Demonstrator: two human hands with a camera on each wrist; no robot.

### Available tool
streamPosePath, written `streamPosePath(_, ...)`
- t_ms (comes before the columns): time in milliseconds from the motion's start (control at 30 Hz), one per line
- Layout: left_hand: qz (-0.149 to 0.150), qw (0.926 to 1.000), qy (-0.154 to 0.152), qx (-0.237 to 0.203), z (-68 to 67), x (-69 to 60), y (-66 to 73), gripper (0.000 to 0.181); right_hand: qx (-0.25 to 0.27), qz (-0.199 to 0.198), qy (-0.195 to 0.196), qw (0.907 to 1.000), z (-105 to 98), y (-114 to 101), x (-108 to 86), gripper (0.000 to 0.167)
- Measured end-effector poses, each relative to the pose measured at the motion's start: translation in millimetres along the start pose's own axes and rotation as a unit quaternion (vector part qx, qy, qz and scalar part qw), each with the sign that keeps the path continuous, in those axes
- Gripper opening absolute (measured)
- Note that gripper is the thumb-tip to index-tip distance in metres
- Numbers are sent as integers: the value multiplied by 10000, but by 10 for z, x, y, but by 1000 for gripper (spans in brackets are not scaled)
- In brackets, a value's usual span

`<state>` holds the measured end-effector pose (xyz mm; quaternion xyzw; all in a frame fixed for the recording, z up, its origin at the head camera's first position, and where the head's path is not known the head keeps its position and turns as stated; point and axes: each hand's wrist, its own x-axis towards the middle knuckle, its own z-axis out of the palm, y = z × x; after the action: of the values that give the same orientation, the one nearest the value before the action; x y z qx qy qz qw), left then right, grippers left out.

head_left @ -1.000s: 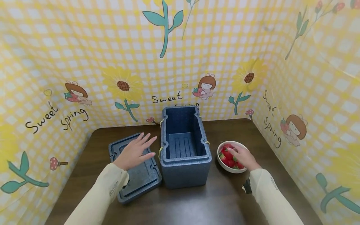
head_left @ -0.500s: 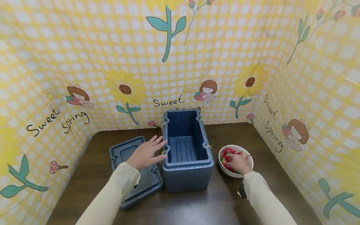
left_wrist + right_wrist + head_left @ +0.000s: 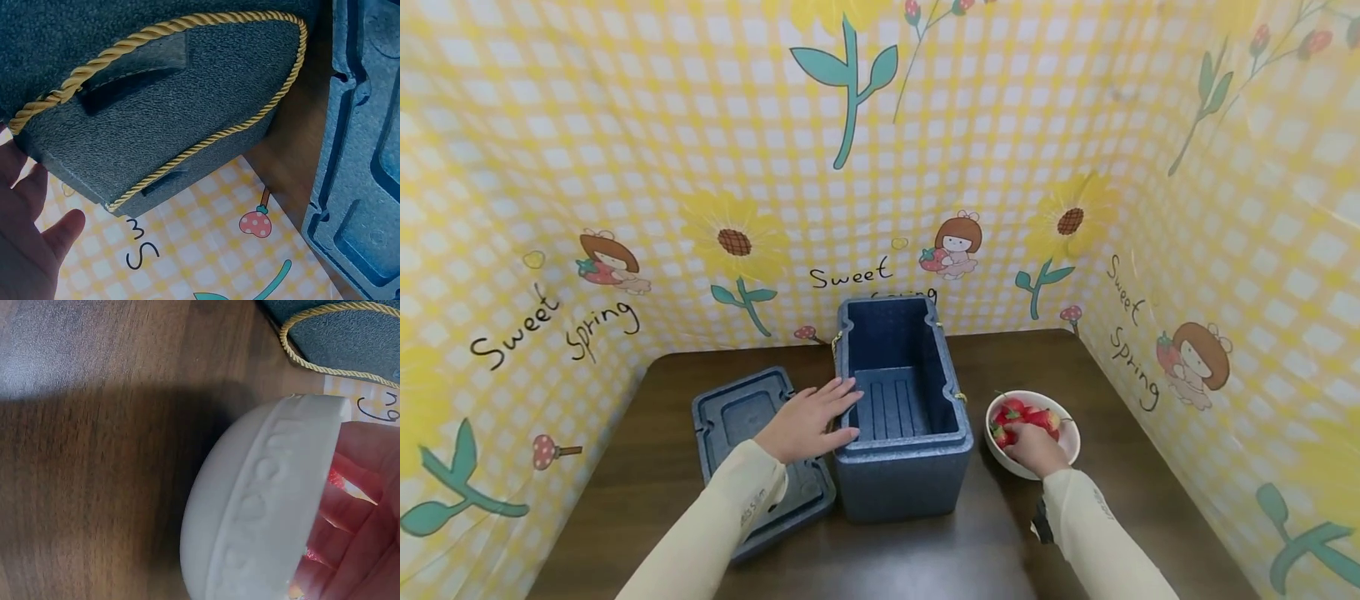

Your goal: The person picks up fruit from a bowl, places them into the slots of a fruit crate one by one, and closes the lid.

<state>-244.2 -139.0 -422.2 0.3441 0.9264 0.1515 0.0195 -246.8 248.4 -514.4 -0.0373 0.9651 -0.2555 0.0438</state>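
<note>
A white bowl with raised lettering on its outside holds several red strawberries with green leaves. My right hand reaches down into it from the near side, its fingers curled and pinching a strawberry. In the right wrist view the wall of the bowl hides the fingertips; bits of red show between the fingers. A dark blue foam box stands uncovered left of the bowl. My left hand lies with straight, spread fingers at the left rim of the box and holds nothing.
The box's lid lies on the dark wooden table, left of the box and partly under the left forearm. Yellow cord loops along the box's side. A checked cloth surrounds the table.
My left hand has moved right, from over the lid to the box's rim. My right hand has sunk deeper into the bowl, its fingers curling among the strawberries. The head view has shifted slightly.
</note>
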Motion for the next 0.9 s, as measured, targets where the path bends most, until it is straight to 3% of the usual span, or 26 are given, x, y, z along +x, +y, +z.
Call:
streamPosePath(300,210,9994,-182,219,-54,21,53,55,-8,9,0,10000,69,107,153,40)
streamPosePath(533,205,9995,-239,-36,-43,-4,69,54,-87,230,24,9997,143,129,180,43)
streamPosePath(733,241,9994,-232,-3,-28,8,67,54,-103,408,21,9991,164,153,188,32)
streamPosePath(900,182,9992,-338,-104,-56,10,64,54,-117,300,135,9994,152,152,179,24)
